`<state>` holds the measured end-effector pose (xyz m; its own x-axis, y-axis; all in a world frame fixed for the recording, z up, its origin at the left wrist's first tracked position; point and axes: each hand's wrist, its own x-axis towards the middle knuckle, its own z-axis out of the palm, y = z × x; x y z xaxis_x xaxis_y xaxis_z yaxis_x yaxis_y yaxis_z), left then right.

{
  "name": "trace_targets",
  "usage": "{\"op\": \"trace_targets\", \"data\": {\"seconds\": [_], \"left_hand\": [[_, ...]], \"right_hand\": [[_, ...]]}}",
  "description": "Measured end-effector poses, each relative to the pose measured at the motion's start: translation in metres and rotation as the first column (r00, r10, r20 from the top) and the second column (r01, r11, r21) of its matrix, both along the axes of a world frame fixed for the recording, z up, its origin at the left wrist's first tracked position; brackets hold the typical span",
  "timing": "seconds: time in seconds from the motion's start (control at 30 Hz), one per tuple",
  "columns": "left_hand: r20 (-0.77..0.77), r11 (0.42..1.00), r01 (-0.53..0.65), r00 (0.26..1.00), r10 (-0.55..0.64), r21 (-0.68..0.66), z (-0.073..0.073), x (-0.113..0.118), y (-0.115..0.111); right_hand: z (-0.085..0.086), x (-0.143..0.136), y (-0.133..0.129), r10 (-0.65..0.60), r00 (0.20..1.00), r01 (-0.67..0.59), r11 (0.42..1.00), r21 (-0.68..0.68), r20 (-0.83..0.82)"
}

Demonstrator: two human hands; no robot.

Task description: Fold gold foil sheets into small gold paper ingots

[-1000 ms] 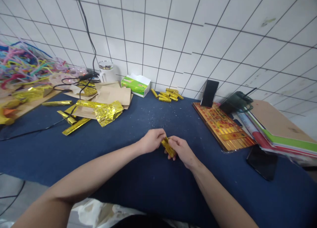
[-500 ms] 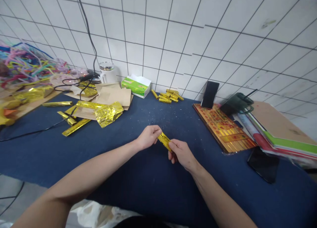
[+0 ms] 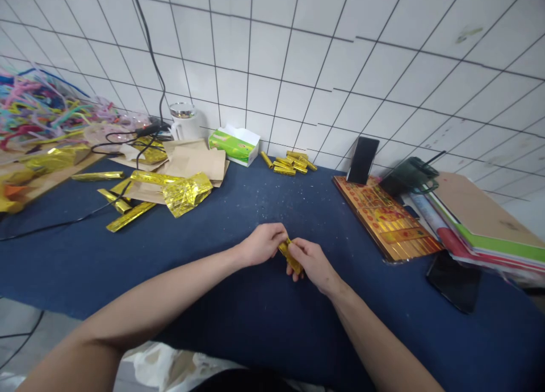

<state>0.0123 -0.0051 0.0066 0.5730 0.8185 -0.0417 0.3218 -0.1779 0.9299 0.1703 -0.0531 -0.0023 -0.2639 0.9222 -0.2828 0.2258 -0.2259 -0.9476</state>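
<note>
Lower centre of frame: left hand pinches upper end of gold foil piece; right hand clasps its lower part, thumb uppermost, grip nearly closed. Foil looks narrow, shiny, partly covered.

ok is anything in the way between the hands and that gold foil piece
Nothing visible is: the left hand pinches the gold foil piece near its upper end, and the right hand holds it farther down.
</note>
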Motion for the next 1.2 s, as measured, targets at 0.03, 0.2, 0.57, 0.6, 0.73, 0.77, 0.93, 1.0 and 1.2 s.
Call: {"op": "trace_targets", "data": {"seconds": [0.03,0.2,0.57,0.6,0.73,0.77,0.93,1.0,1.2], "left_hand": [[-0.007,1.000,0.014,1.000,-0.014,-0.006,0.001,0.002,-0.002],[0.018,1.000,-0.010,1.000,0.010,-0.009,0.002,0.004,-0.006],[0.126,0.982,-0.126,0.982,0.144,-0.143,-0.001,-0.005,0.012],[0.134,0.975,-0.113,0.981,0.140,-0.191,0.000,-0.006,0.012],[0.128,0.966,-0.097,0.983,0.131,-0.240,0.003,-0.010,0.014],[0.107,0.971,-0.096,0.987,0.122,-0.217,0.003,-0.011,0.015],[-0.011,0.996,-0.092,0.996,0.092,-0.020,0.003,-0.011,0.014],[-0.029,0.990,-0.139,0.990,0.140,0.028,0.003,-0.010,0.013],[-0.025,0.962,-0.263,0.964,0.265,0.077,0.000,-0.007,0.011]], "right_hand": [[0.000,-0.001,0.000,0.007,1.000,-0.007,1.000,0.010,0.018],[-0.003,0.000,-0.001,0.010,0.999,-0.012,0.999,0.050,0.031],[-0.006,0.004,0.002,-0.080,0.997,0.080,0.996,0.029,-0.011],[-0.006,0.004,0.002,-0.077,0.997,0.077,0.997,0.029,-0.009],[-0.007,0.006,0.002,-0.057,0.998,0.057,0.998,0.020,-0.003],[-0.007,0.007,0.002,-0.052,0.999,0.052,0.999,0.015,-0.005],[-0.007,0.005,0.002,-0.070,0.997,0.070,0.998,-0.003,-0.041],[-0.006,0.004,0.002,-0.115,0.991,0.114,0.993,-0.012,-0.063],[-0.002,0.001,0.001,-0.122,0.989,0.120,0.992,-0.026,-0.087]]}}
